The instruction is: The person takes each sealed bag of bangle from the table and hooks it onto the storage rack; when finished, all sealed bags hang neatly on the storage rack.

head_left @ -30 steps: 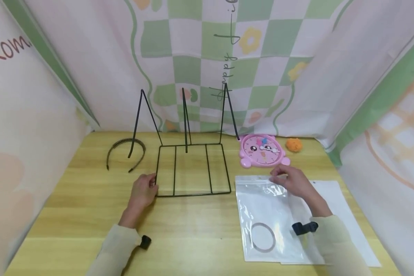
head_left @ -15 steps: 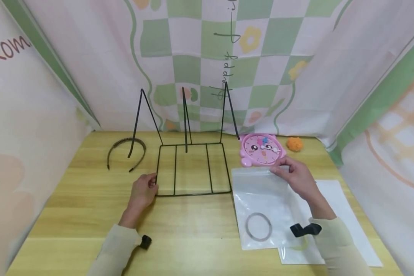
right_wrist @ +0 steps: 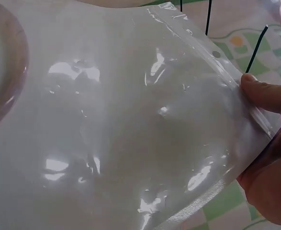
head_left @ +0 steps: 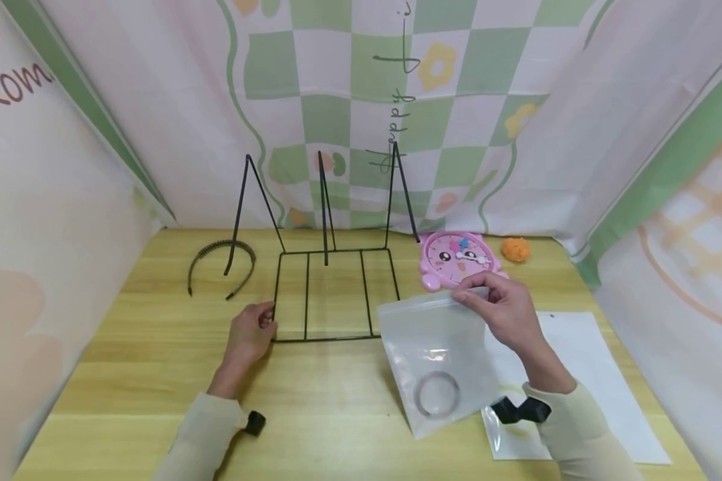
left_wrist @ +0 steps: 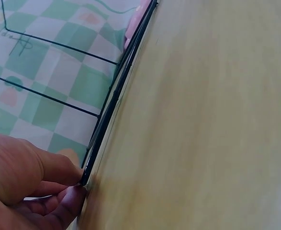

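Observation:
My left hand (head_left: 249, 337) pinches the front left corner of a black wire rack (head_left: 306, 294) between thumb and fingers. The rack stands on the table with several bent prongs rising at its back; the left wrist view shows its dark wire (left_wrist: 116, 96) close up. My right hand (head_left: 505, 310) pinches the zip edge of a clear zip-lock bag (head_left: 409, 334), which hangs tilted over the table and covers the rack's front right corner. Inside that bag lies a pale ring (head_left: 417, 394), perhaps a bangle, also seen in the right wrist view.
A pink cartoon clock (head_left: 460, 254) lies behind the right hand, with a small orange toy (head_left: 516, 249) beside it. A dark headband (head_left: 202, 252) sits left of the rack. White sheet (head_left: 589, 374) and another clear bag with a yellowish shape lie under the right forearm.
The right hand has taken hold of the zip-lock bag, lifted it off the white sheet and moved it left toward the rack. The left hand has stayed on the rack.

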